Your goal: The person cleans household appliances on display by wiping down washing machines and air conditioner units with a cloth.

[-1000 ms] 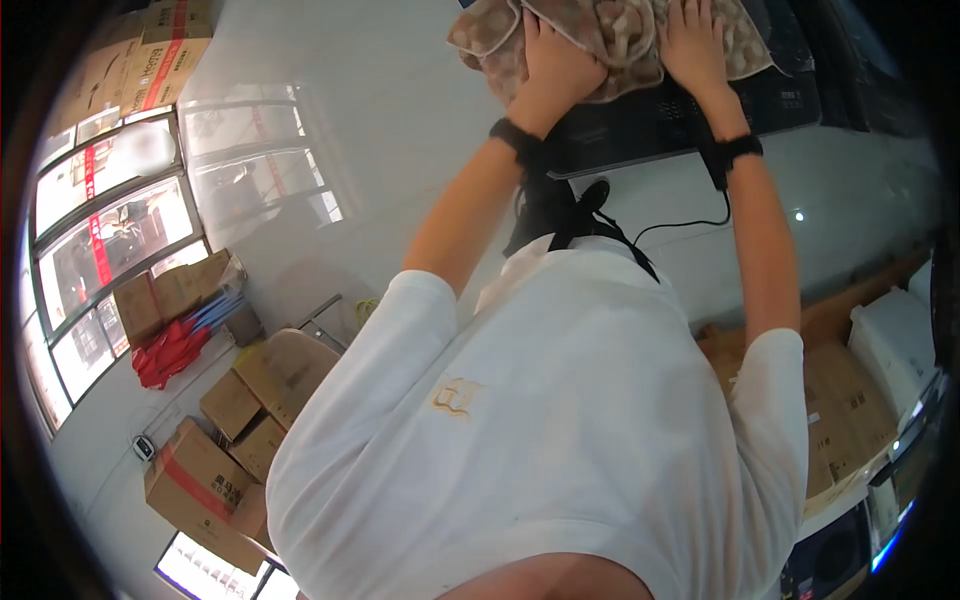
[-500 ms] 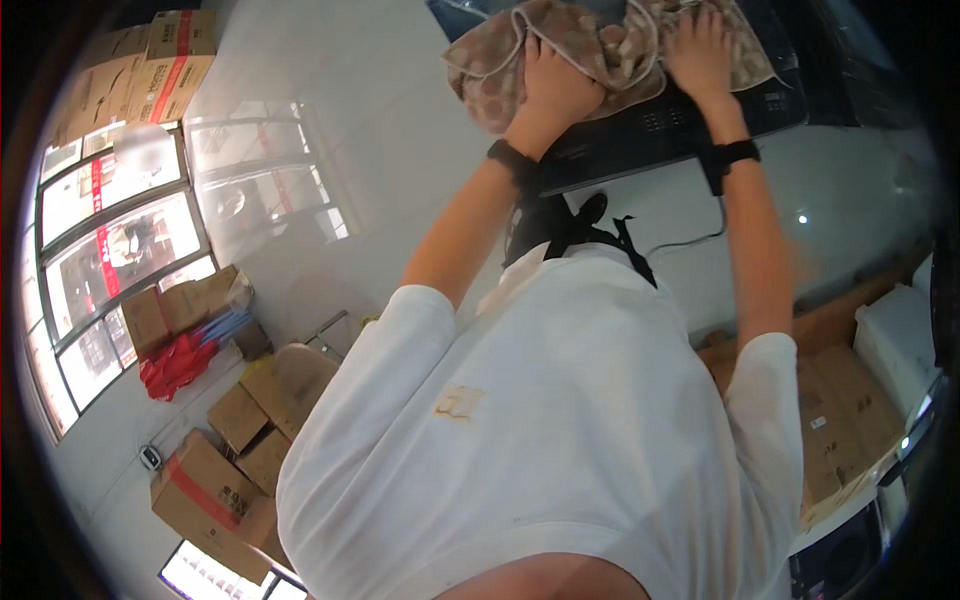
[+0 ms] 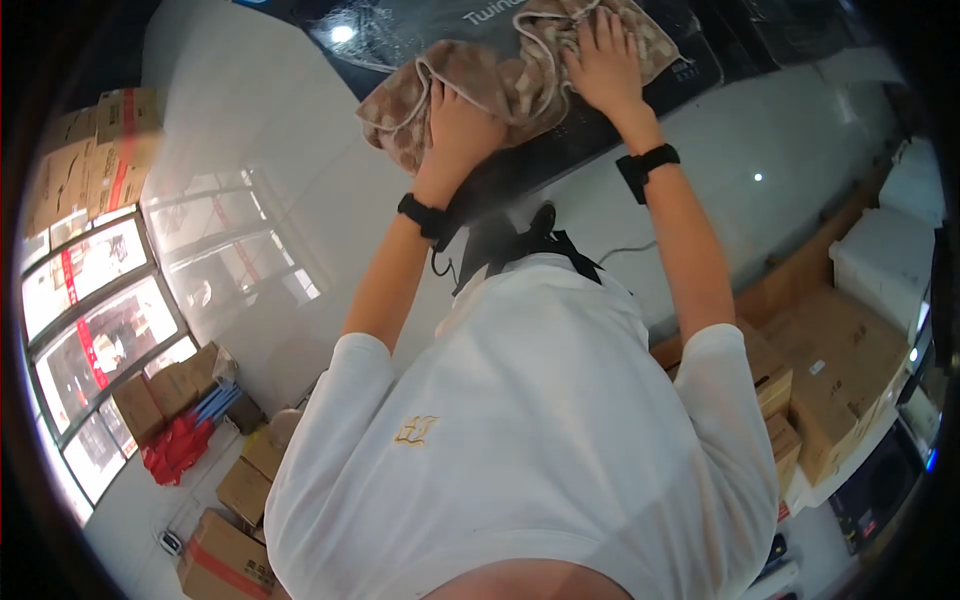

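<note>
A brown patterned cloth with pale edging lies bunched on a dark, glossy panel at the top of the view. My left hand rests on the left part of the cloth, its fingers partly under a fold. On the right part of the cloth, my right hand lies flat with its fingers spread. White lettering shows on the panel beyond the cloth. Wet-looking streaks and a bright reflection are on the panel's left part. Both wrists wear black bands.
Cardboard boxes and a red bag are at the lower left, near bright windows. More boxes stand at the upper left. At the right are a large carton and white containers. A cable crosses the floor.
The view has shifted, showing more of the panel and its lettering. Both hands and the cloth now appear further left in the view, with the hands still on the cloth.
</note>
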`<state>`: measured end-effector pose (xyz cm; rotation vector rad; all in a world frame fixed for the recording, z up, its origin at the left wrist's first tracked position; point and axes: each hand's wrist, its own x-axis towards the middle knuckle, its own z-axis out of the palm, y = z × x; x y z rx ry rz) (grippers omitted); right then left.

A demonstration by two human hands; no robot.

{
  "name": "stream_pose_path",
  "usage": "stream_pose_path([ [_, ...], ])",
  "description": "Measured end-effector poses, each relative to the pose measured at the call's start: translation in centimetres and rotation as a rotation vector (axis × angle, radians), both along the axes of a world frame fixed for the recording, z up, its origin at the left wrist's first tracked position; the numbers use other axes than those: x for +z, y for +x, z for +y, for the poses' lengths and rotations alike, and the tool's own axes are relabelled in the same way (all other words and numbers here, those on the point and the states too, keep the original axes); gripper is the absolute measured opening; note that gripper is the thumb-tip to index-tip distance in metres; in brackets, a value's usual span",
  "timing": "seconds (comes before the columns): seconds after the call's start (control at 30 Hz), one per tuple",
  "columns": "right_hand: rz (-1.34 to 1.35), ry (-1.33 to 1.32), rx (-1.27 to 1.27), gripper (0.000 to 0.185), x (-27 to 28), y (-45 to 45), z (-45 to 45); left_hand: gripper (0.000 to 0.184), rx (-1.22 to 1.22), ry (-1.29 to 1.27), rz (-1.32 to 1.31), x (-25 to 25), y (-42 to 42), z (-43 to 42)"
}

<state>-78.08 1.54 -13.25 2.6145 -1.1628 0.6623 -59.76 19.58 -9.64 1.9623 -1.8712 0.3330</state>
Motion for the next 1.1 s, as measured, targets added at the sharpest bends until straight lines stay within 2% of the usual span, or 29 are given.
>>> stream_pose_path([
  [0.1,0.017,0.003,0.045,0.063,-0.2,-0.7,0.7,0.058,-0.003,0.02,-0.001,-0.6,0.3,-2.2],
  [0.2,-0.122,0.102,0.194,0.06,0.6,-3.7,1.1,0.056,-0.029,0.035,-0.036,-0.2,-0.3,0.1],
  [0.33,-0.115,0.169,0.069,0.054,4.4,-3.3,0.2,0.055,-0.059,0.062,0.073,0.9,-1.5,3.4],
  [0.47,-0.002,0.082,-0.143,0.059,1.7,-0.4,0.8,0.056,-0.074,0.094,-0.004,0.2,-0.2,2.1],
  [0.53,0.009,0.083,-0.114,0.06,2.1,0.1,2.7,0.056,-0.066,0.1,-0.065,0.1,0.1,0.8],
  [0.7,-0.083,0.111,0.054,0.058,2.0,-2.2,4.6,0.056,-0.134,0.059,0.028,1.6,-0.6,1.2],
  [0.8,-0.131,0.144,0.027,0.057,1.9,-1.5,2.6,0.055,-0.165,0.117,0.046,1.4,-0.4,3.7],
  [0.9,-0.095,0.124,-0.124,0.057,2.2,0.4,2.9,0.054,-0.166,0.183,0.075,1.3,-0.3,5.1],
  [1.1,-0.126,0.192,-0.083,0.058,3.6,0.2,7.1,0.055,-0.208,0.164,0.077,1.7,0.5,2.8],
])
